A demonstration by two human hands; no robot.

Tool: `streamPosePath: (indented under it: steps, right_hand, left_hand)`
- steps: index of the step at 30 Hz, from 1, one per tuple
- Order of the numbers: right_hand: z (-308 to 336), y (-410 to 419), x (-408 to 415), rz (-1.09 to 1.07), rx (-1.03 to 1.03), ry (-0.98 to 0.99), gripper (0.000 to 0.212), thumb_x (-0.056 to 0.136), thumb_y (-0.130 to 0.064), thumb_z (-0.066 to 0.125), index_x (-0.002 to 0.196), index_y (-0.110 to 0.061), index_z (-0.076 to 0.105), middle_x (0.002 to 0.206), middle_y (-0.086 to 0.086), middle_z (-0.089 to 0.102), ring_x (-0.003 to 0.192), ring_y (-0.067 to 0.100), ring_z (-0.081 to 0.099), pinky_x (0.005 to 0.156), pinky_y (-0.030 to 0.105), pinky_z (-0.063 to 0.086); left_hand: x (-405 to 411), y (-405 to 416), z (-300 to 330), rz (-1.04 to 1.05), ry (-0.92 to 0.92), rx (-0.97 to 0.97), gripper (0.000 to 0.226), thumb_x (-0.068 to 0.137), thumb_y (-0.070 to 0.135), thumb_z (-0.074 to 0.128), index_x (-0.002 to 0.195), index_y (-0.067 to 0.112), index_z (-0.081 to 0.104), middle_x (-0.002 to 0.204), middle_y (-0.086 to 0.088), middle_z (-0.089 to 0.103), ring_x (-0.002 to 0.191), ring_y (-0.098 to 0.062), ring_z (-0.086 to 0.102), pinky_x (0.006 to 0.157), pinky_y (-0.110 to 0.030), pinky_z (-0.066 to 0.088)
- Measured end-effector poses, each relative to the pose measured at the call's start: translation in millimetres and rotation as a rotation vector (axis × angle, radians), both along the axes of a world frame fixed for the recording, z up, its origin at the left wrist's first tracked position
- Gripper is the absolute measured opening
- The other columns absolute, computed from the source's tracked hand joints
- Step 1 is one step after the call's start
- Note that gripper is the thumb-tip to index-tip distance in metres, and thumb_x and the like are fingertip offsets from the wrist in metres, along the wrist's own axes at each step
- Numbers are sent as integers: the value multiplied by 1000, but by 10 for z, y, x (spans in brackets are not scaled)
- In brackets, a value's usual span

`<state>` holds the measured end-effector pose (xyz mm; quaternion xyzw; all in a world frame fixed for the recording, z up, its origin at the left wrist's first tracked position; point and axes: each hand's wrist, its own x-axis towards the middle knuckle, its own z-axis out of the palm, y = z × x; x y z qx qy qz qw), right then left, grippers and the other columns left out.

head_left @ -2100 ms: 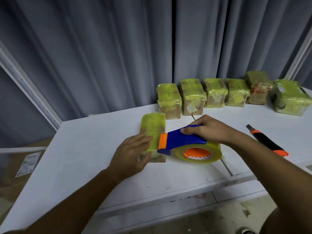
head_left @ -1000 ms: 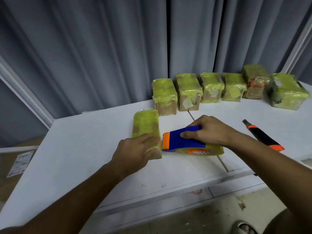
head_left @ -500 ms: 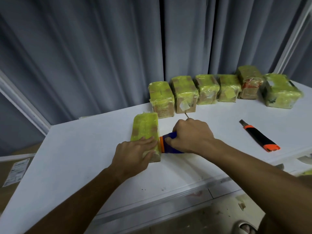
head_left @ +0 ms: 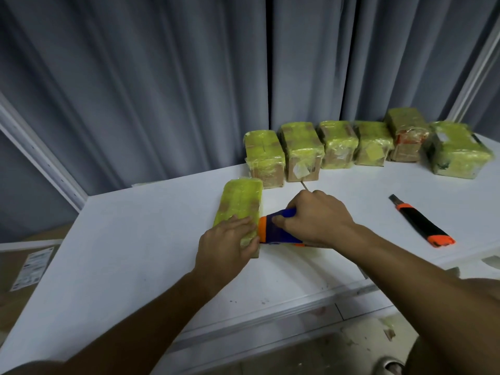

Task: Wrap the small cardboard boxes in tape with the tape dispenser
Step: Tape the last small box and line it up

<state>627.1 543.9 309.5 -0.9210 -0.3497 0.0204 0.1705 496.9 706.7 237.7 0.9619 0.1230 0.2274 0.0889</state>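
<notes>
Rolled knuckles-up now, right hand (head_left: 318, 221) grips tape dispenser (head_left: 276, 231) against box (head_left: 239, 209); left hand (head_left: 226, 246) presses flat.

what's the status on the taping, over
Left hand presses flat on the near end of the box. Right hand grips tape dispenser, orange nose against the box's right side. Nothing in the way; utility knife lies clear to the right.

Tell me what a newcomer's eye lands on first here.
The row of six yellow-green taped boxes along the table's far edge, before the grey curtain. Then, mid-table, the left hand pressing a flat wrapped box while the right hand grips the blue-and-orange tape dispenser against its side. An orange-and-black utility knife lies right.
</notes>
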Motion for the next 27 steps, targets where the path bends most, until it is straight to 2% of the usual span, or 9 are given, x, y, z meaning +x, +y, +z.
streamPosePath:
  steps: [1,3,5,7,11,15,21,24,27]
  right_hand:
    - [4,-3,8,1,1,5,41,85,-54,58,72,-17,68,66,1,60,66,21,60,53,28,38]
    - [21,2,18,8,7,6,40,85,-54,58,74,-18,69,68,0,62,68,21,61,55,29,40]
    - [41,15,32,9,20,11,40,84,-56,58,77,-18,70,71,1,63,70,21,61,56,29,41]
    - [58,25,44,7,39,22,42,83,-58,58,78,-18,71,74,1,64,70,21,61,57,29,43]
    - [70,50,45,10,52,17,40,83,-57,59,78,-18,70,74,0,65,68,19,62,57,29,45]
    - [92,61,55,14,40,25,42,83,-58,60,79,-18,71,76,0,66,70,19,62,58,30,47]
    - [160,-54,128,0,60,135,46,82,-59,64,85,-15,76,82,1,69,76,19,66,63,34,52]
    - [206,-135,154,8,56,216,44,82,-57,67,81,-14,77,78,4,71,77,21,67,65,37,53]
    - [270,-192,147,17,71,291,46,82,-54,70,75,-9,76,72,8,69,72,22,64,61,35,45]
  left_hand:
    - [5,-31,-6,9,11,-43,39,85,40,58,117,22,70,127,7,65,126,-22,55,101,-33,41]
    - [1,-97,-40,63,86,-72,50,85,37,56,134,24,52,147,4,44,145,-30,24,117,-43,13]
    - [8,-118,-88,149,156,-79,65,86,44,50,147,29,31,160,2,17,149,-37,-8,115,-54,-7]
    - [16,-99,-104,195,169,-93,73,88,55,38,153,28,19,164,-1,6,147,-39,-17,114,-55,-10]
    - [31,-10,-74,188,236,-137,78,90,63,14,157,23,7,164,-6,-8,148,-38,-17,118,-53,-4]
    - [14,91,-80,151,323,-38,82,87,64,1,157,20,7,164,-8,-2,149,-37,-9,120,-50,0]
    - [-52,337,-45,54,275,-58,73,85,55,22,152,27,26,160,-1,23,149,-36,13,121,-52,10]
    - [-86,413,42,103,322,-86,67,85,40,42,149,33,27,159,2,21,149,-38,6,119,-55,3]
    - [-111,463,126,161,298,12,68,85,22,55,149,30,31,161,-2,19,149,-38,3,119,-54,1]
